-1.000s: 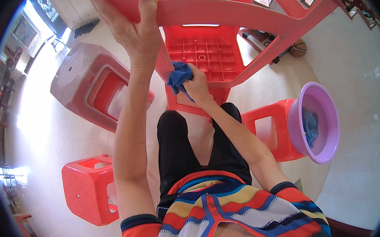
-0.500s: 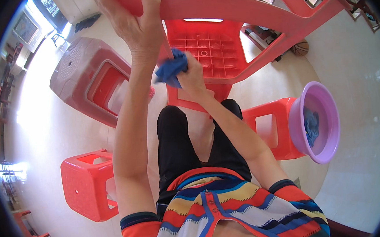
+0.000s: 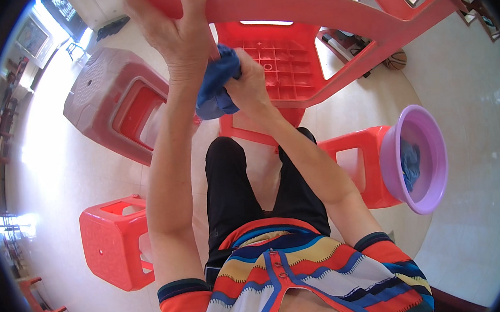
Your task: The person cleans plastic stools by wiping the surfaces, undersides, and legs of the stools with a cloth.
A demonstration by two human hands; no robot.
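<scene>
A large red plastic stool (image 3: 303, 4) is tipped on its side in front of me, and the ribbed underside of its seat faces me. My left hand (image 3: 181, 36) is closed round its frame at the upper left. A crumpled blue cloth (image 3: 217, 91) is gripped in my right hand (image 3: 249, 85). The cloth is wrapped against a narrow red edge of the stool, just below my left hand. My right fingertips are partly hidden by the cloth.
To my right, a purple basin (image 3: 440, 160) with a wet blue-grey rag (image 3: 410, 159) inside rests on a small red stool (image 3: 372, 167). A greyish-red stool (image 3: 102, 79) and another small red stool (image 3: 106, 244) stand left. A basketball (image 3: 395, 60) lies at far right.
My right hand has shifted slightly, and the cloth has moved a little left and now bunches more around the stool's edge. My left hand keeps its grip on the stool.
</scene>
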